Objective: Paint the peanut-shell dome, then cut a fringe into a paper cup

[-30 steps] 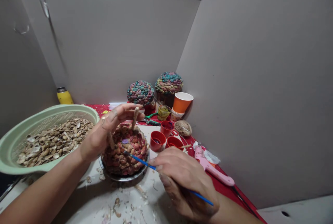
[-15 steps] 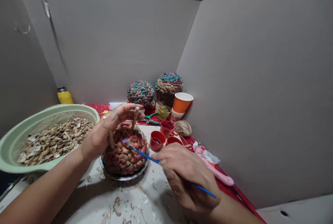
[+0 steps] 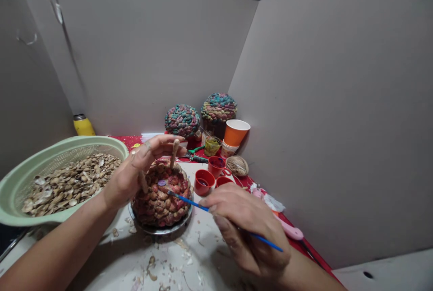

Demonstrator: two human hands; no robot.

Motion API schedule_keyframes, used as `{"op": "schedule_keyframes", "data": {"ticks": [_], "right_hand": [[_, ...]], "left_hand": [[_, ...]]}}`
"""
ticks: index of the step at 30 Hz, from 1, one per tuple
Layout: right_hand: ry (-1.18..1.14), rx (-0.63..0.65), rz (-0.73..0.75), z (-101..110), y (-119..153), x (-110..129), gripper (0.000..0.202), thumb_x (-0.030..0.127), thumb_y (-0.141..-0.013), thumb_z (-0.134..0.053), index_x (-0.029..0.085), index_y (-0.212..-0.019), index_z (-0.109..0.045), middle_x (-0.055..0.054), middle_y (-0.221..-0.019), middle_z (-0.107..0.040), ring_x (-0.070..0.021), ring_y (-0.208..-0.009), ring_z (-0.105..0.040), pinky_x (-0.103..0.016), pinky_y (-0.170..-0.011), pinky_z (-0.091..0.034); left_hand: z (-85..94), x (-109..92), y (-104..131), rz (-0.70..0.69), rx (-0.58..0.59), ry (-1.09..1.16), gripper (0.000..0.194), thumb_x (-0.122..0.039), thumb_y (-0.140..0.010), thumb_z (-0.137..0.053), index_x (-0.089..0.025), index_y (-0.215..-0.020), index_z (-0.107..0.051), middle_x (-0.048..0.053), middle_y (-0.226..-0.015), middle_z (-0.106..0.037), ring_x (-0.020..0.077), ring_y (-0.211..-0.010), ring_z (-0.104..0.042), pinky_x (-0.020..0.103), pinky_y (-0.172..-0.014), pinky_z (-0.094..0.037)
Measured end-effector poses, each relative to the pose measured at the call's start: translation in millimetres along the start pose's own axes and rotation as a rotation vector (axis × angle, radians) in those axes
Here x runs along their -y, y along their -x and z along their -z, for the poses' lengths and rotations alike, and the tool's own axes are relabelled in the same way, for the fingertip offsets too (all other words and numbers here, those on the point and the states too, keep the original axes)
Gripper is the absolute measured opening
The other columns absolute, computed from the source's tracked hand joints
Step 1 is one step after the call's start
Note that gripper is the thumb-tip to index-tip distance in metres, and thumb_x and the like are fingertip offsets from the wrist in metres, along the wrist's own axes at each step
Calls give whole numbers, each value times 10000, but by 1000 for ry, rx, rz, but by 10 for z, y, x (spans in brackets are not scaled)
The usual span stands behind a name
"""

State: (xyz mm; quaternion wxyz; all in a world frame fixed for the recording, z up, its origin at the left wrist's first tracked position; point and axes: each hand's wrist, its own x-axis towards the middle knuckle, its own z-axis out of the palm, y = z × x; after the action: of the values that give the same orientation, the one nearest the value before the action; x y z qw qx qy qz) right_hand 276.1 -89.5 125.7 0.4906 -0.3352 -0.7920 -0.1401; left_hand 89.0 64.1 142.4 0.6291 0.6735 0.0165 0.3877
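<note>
A round object covered in nut shells (image 3: 162, 205), tinted red and pink with one purple spot, sits in a shallow metal dish (image 3: 162, 231). Short stick-like legs stand up from it. My left hand (image 3: 135, 167) rests at its far left side, fingers stretched behind an upright leg (image 3: 175, 152) and curled around the object's edge. Between the fingers of my right hand (image 3: 248, 228) is a blue paintbrush (image 3: 189, 201), its tip touching or just above the shells. Red cups (image 3: 203, 182) with dark liquid stand right of the dish.
A green basket of shells (image 3: 64, 142) is at the left. Behind are two colourful shell-covered domes (image 3: 182, 120), an orange cup (image 3: 236, 133), green-handled pliers (image 3: 198, 158) and a twine ball (image 3: 237, 165). A yellow bottle (image 3: 83, 125) stands back left; a pink-handled tool (image 3: 292, 231) lies right.
The brush tip has moved slightly right and down over the shells, away from the purple spot. My right hand has shifted a little right. My left hand keeps its place on the object.
</note>
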Motion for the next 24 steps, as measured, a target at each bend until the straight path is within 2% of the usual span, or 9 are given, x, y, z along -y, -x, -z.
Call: {"op": "schedule_keyframes", "data": {"ticks": [5, 10, 15, 19, 24], "right_hand": [[39, 8, -51, 99, -39, 52, 288, -16, -851, -540, 182, -1039, -632, -93, -843, -794, -211, -738, -772, -340, -725, -643], [-13, 12, 41, 14, -45, 7, 242, 5, -893, -541, 144, -1068, -634, -123, -853, -797, -211, -796, -788, -328, -747, -645], [51, -20, 0, 56, -45, 19, 255, -2, -870, -533, 168, -1032, -631, -97, -819, -782, -202, -710, -761, -330, -691, -635], [90, -10, 38, 59, -46, 5, 257, 15, -886, -551, 171, -1074, -630, -106, -863, -805, -209, -756, -786, -327, -716, -646], [58, 3, 55, 12, -35, -19, 227, 19, -899, -535, 162, -1054, -618, -97, -794, -786, -198, -750, -781, -311, -707, -639]], "left_hand": [[0, -2, 0, 6, -12, 9, 645, -780, -922, -470, -289, -1234, -749, 100, -1185, -769, 350, -1165, -650, 509, -1041, -449], [-7, -12, -2, 9, -16, -11, 662, -794, -915, -460, -288, -1231, -749, 109, -1198, -769, 354, -1162, -644, 513, -1013, -462], [-15, -6, 3, -8, -11, 10, 641, -775, -923, -470, -288, -1227, -754, 102, -1183, -768, 358, -1176, -638, 520, -1022, -459], [-12, -1, 9, 7, -18, 8, 647, -790, -915, -467, -302, -1223, -760, 95, -1188, -768, 354, -1173, -639, 504, -994, -471], [-12, -2, 7, 8, -22, -6, 640, -790, -923, -449, -317, -1222, -760, 86, -1191, -769, 347, -1175, -640, 490, -990, -475]]}}
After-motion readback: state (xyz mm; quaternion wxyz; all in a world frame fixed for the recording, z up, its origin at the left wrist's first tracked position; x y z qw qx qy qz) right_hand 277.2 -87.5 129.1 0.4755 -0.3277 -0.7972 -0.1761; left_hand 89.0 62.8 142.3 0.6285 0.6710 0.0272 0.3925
